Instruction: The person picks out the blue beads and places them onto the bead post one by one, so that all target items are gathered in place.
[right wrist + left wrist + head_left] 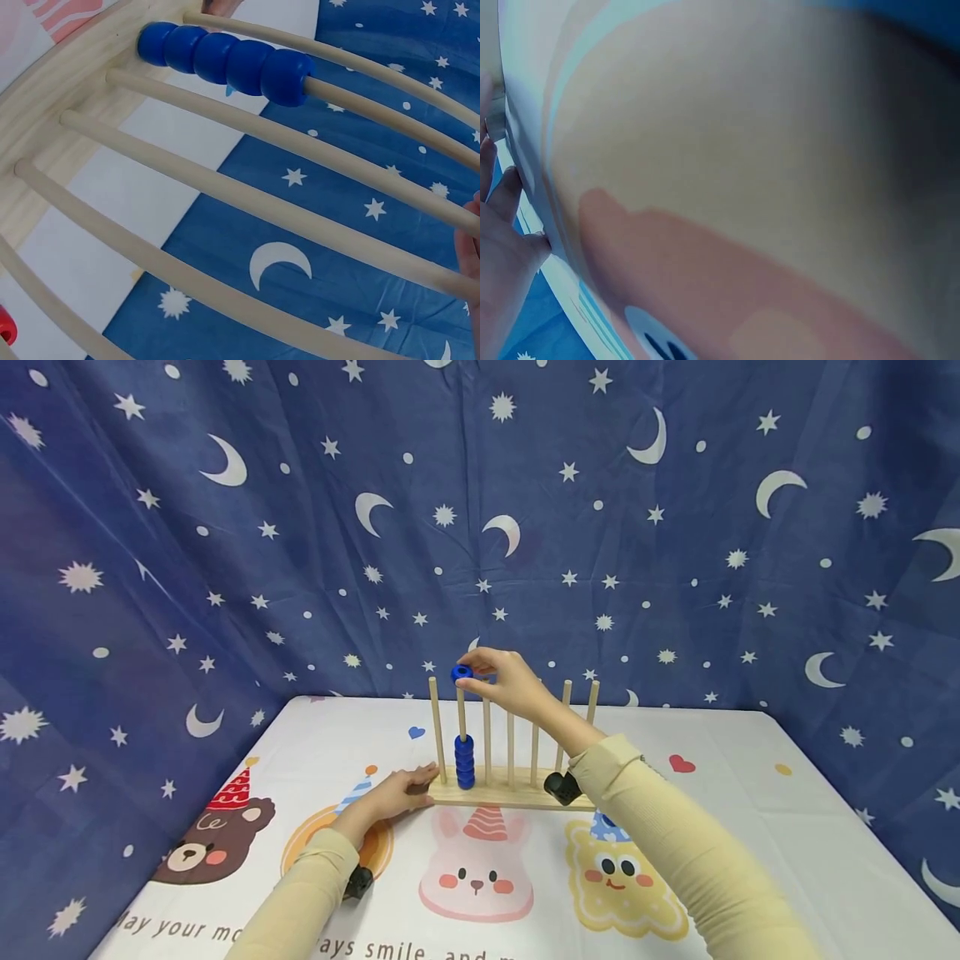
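A wooden peg stand (495,795) with a row of upright pegs sits on the table. Several blue beads (465,764) are stacked at the bottom of its second peg from the left; the right wrist view shows the same stack close up. Another blue bead (457,677) is at the tip of that peg, pinched between the thumb and fingers of my right hand (510,683). Whether the peg has entered its hole I cannot tell. My left hand (393,795) holds the left end of the base, thumb at the front and fingers behind.
A white tablecloth (720,860) printed with cartoon figures covers the table. Behind it hangs a blue curtain (540,602) with moons and stars. A red object (6,326) shows partly at the edge of the right wrist view. Bare pegs (512,752) stand right of the stack.
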### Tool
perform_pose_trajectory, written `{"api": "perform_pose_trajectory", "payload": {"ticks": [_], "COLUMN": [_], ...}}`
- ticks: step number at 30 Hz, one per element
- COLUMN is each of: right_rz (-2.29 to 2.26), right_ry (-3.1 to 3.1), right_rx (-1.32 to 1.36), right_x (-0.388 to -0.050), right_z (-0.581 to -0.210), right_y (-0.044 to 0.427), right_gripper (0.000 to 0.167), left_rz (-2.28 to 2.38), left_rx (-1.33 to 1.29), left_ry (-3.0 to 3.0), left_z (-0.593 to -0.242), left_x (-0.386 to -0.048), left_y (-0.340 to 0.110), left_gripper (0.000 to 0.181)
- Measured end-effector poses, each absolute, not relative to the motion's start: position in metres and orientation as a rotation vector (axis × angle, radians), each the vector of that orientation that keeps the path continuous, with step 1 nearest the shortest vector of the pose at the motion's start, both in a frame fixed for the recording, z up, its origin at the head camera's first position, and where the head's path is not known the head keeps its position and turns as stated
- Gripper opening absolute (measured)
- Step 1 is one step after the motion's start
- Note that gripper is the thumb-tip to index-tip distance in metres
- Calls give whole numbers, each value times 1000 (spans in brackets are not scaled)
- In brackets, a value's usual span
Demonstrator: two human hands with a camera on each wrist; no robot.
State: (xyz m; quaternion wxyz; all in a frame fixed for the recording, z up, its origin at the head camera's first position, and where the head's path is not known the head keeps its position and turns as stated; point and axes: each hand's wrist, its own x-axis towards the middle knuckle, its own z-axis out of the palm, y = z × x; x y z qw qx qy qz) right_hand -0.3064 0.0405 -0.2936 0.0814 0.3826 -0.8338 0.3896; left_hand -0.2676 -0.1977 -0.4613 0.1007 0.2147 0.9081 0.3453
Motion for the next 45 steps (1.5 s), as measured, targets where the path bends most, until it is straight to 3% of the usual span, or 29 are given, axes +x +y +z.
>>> {"api": "perform_pose_trajectory", "payload": {"ticks": [24,45], "right_rz": [818,767], "right_ry": [-2643,-2635], "right_rx": [1140,1092], "right_x": [-303,-301], "right_z": [-290,-293], "right_y": [33,31], "right_gripper": [42,38], "left_rz": [1018,1033], "left_rx": [649,605], "left_ry": [2691,2680], "left_z": [-462,-462], "left_x": [-267,-269], "left_y": [-198,-197], "left_gripper": [56,57]}}
